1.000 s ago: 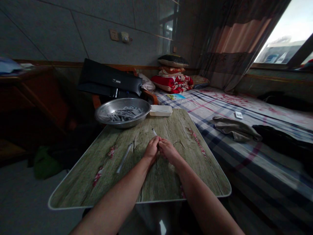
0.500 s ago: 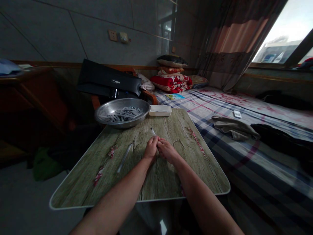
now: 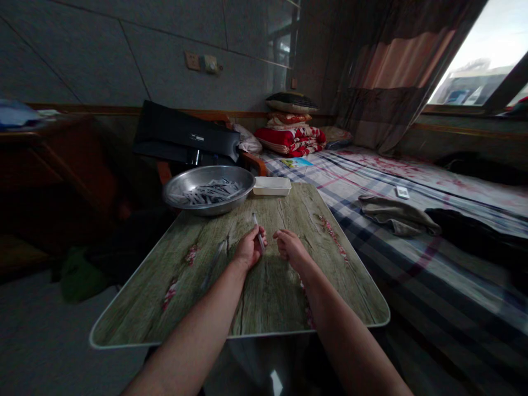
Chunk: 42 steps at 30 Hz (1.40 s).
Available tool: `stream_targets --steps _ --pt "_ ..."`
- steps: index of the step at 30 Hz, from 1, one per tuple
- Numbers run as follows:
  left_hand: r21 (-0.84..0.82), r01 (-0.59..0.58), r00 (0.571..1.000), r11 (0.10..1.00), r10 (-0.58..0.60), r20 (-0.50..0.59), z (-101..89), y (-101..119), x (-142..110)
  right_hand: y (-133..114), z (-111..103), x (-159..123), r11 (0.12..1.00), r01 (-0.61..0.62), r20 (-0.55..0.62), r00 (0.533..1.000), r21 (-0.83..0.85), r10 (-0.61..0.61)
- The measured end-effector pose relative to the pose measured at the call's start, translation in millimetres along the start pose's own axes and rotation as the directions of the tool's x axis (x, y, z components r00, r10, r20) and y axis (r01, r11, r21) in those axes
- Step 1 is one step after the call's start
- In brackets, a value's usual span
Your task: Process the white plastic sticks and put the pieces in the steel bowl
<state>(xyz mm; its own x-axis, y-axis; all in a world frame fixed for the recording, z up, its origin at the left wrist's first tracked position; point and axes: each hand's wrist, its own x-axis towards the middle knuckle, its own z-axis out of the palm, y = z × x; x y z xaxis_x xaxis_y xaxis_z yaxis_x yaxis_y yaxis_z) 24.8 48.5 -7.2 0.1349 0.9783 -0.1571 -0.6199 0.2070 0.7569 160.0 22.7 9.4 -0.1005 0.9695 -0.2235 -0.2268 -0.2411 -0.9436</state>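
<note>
My left hand is closed around a slim, pale, pen-like stick, which points up and away over the table. Just to its right, apart from it, my right hand has its fingers curled and drawn together. Whether anything small sits in them I cannot make out. A thin translucent strip, blurred, lies on the table left of my left hand. Beyond my hands, a metal basin contains many slim, pale and dark pieces. A shallow white tray stands beside it.
A bed with a checked sheet runs along the table's right side, with crumpled clothing on it. Behind the basin leans a black monitor on a wooden chair. Folded red bedding is stacked at the back.
My hands were together around the stick and have now separated. The right hand has moved right, and the left has turned, showing the stick along its fingers.
</note>
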Motion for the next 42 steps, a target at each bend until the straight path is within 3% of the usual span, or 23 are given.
stream_targets --steps 3,8,13,19,24,28,34,39,42 --pt "0.021 0.103 0.986 0.994 -0.105 0.129 -0.4 4.7 -6.3 0.4 -3.8 2.9 0.998 0.036 -0.042 0.999 0.051 -0.034" --pt "0.034 0.279 0.900 0.960 -0.273 0.339 -3.3 8.4 -12.0 2.6 -6.9 4.5 0.996 0.010 -0.120 0.993 0.085 0.000" --pt "-0.006 0.344 0.847 0.939 -0.307 0.433 -7.4 10.1 -11.9 1.7 -5.1 1.6 0.999 0.005 -0.051 0.999 0.045 -0.002" --pt "-0.171 0.212 0.937 0.962 -0.150 0.316 -3.3 9.8 -12.1 -0.8 -3.6 -1.3 0.992 -0.077 -0.028 0.996 0.103 0.080" --pt "0.013 0.021 0.995 1.000 -0.022 0.100 -1.3 2.5 -9.1 2.4 -2.8 -0.1 0.990 -0.078 -0.022 0.996 0.113 0.081" --pt "0.092 -0.066 0.998 0.994 0.066 0.001 -0.7 -2.4 -5.7 4.9 -0.4 -0.1 0.994 -0.031 -0.015 0.999 0.101 0.033" --pt "0.061 -0.059 0.997 0.996 0.062 -0.045 -1.7 -2.4 -1.9 2.7 4.7 -3.0 0.997 0.061 -0.034 0.998 0.040 -0.059" --pt "0.080 -0.070 0.996 0.994 0.075 -0.050 -3.5 -3.1 -0.9 3.0 3.9 -1.3 0.997 -0.035 -0.014 0.999 0.075 0.036" --pt "0.099 -0.081 0.996 0.992 0.085 -0.041 -3.3 -3.1 -1.1 4.2 3.8 -0.4 1.000 -0.017 -0.013 1.000 0.021 0.017"
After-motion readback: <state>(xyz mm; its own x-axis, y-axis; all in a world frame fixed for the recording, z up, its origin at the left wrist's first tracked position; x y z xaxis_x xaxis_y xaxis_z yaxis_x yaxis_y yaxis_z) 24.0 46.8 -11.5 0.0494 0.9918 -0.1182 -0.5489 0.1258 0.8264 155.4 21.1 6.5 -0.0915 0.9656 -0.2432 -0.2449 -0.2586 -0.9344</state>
